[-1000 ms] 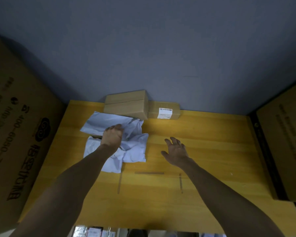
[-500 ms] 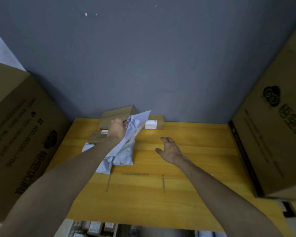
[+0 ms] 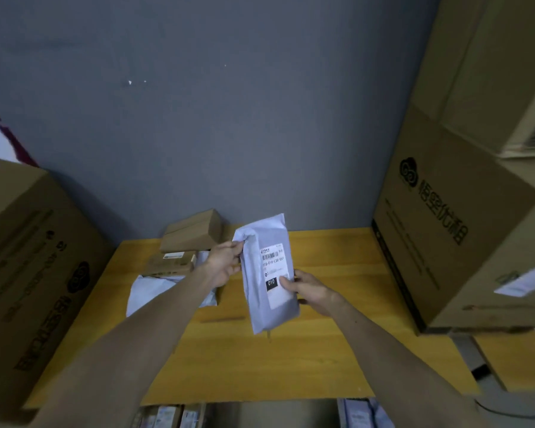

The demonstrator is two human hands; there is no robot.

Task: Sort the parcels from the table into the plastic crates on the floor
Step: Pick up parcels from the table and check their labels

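Both hands hold one grey mailer bag (image 3: 267, 273) upright above the table (image 3: 337, 350). Left hand (image 3: 226, 267) pinches its upper edge; right hand (image 3: 306, 290) grips its label side.

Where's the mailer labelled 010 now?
Head view, centre: the mailer is held above the table by left hand and right hand, right of the cardboard parcels.

To your left stands a large printed cardboard box (image 3: 34, 257); to your right, a logo-printed carton (image 3: 439, 242), with another carton (image 3: 491, 72) above it. Ahead of you is a grey wall (image 3: 229, 118).
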